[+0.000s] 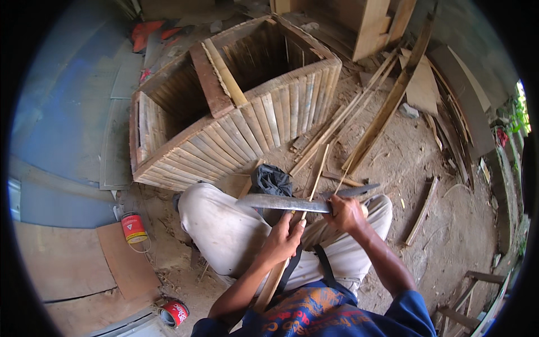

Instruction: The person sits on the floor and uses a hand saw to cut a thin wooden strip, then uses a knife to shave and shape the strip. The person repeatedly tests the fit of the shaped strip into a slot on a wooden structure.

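My right hand (346, 213) grips a machete by its handle. The machete's broad grey blade (281, 203) points left across my lap and passes over a thin strip of wood or bamboo (319, 168). My left hand (284, 238) is closed around that strip just below the blade. The strip slants from the ground ahead of me back toward my body. Whether the edge bites into it, I cannot tell. A black plastic bag (272, 180) lies just beyond the blade. Near my right knee a dark flat piece (356, 190) is partly hidden.
A large open-topped box with slatted sides (224, 147) stands ahead, a board (210, 81) across its top. Long wooden strips (387, 106) lie at the far right. A red-and-yellow can (133, 227) and a red can (173, 313) stand at the left near plywood sheets (70, 261).
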Available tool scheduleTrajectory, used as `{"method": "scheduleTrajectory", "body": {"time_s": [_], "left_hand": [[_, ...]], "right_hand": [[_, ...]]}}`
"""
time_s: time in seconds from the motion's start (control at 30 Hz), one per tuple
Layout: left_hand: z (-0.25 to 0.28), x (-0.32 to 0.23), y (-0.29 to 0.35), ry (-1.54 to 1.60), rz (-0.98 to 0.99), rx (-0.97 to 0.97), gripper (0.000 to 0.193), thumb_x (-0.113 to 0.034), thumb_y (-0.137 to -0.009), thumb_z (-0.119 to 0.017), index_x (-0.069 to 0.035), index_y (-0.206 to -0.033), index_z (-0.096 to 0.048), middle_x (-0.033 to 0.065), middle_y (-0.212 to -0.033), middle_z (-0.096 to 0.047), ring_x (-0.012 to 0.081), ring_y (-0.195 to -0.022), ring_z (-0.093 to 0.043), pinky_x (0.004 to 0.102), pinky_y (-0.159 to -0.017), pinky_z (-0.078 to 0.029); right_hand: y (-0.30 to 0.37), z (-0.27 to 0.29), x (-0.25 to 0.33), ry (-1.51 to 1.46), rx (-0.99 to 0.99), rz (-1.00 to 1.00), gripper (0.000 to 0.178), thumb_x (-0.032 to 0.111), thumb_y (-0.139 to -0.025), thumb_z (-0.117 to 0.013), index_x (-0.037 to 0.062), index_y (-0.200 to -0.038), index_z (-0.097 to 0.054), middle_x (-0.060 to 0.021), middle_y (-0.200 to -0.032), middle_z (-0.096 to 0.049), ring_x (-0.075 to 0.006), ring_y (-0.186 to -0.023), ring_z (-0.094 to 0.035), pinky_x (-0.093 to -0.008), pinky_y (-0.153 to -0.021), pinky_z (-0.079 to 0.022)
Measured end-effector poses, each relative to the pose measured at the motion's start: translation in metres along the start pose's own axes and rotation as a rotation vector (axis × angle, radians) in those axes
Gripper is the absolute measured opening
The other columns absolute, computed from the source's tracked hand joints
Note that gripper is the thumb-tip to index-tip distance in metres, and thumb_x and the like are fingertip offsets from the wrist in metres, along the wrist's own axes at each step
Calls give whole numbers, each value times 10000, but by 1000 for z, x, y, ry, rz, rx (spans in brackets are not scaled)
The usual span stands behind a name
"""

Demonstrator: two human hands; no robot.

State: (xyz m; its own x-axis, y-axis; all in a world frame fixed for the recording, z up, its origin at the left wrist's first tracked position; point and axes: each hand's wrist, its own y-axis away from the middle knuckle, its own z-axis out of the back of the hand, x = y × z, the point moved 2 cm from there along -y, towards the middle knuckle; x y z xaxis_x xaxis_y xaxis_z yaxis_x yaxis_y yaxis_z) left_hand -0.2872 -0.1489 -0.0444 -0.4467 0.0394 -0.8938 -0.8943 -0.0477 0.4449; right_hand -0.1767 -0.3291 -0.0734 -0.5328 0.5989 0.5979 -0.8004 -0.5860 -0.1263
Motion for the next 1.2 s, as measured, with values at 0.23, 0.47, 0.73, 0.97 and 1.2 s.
{"method": "scheduleTrajectory", "body": {"time_s": [0.23,0.47,0.73,0.97,1.2], "left_hand": [[0,-3,3,74,9,12,302,-335,-1010,-539,-67,-1144,-496,-14,-591,-473,71,-410,-457,244,-378,-389],[-2,-12,3,84,5,34,273,-306,-1010,-538,-44,-1053,-477,-5,-568,-468,78,-389,-461,252,-356,-379],[-8,-11,9,79,16,54,250,-299,-1016,-528,-62,-968,-465,-4,-582,-471,71,-385,-442,237,-350,-369],[-12,-5,14,122,20,84,215,-276,-1020,-526,-68,-1013,-472,-25,-556,-435,53,-387,-401,231,-350,-354],[3,-6,31,33,34,106,218,-264,-1007,-548,-82,-961,-438,-18,-562,-471,55,-395,-442,245,-346,-364]], "right_hand": [[-8,8,12,87,-77,-3,214,179,-725,-737,56,-867,-635,-150,-704,-656,-350,-624,-666,-438,-582,-543],[-6,14,5,53,2,62,243,193,-725,-735,57,-895,-626,-137,-755,-665,-357,-653,-659,-445,-624,-540],[-2,15,8,38,-15,155,221,179,-733,-730,44,-854,-603,-152,-657,-629,-343,-587,-654,-432,-505,-522],[-1,16,-9,29,87,77,210,233,-790,-691,49,-863,-620,-153,-699,-670,-329,-606,-676,-435,-570,-555],[-14,44,-53,80,-94,-399,174,215,-799,-687,52,-851,-657,-129,-630,-652,-300,-583,-673,-425,-557,-549]]}}
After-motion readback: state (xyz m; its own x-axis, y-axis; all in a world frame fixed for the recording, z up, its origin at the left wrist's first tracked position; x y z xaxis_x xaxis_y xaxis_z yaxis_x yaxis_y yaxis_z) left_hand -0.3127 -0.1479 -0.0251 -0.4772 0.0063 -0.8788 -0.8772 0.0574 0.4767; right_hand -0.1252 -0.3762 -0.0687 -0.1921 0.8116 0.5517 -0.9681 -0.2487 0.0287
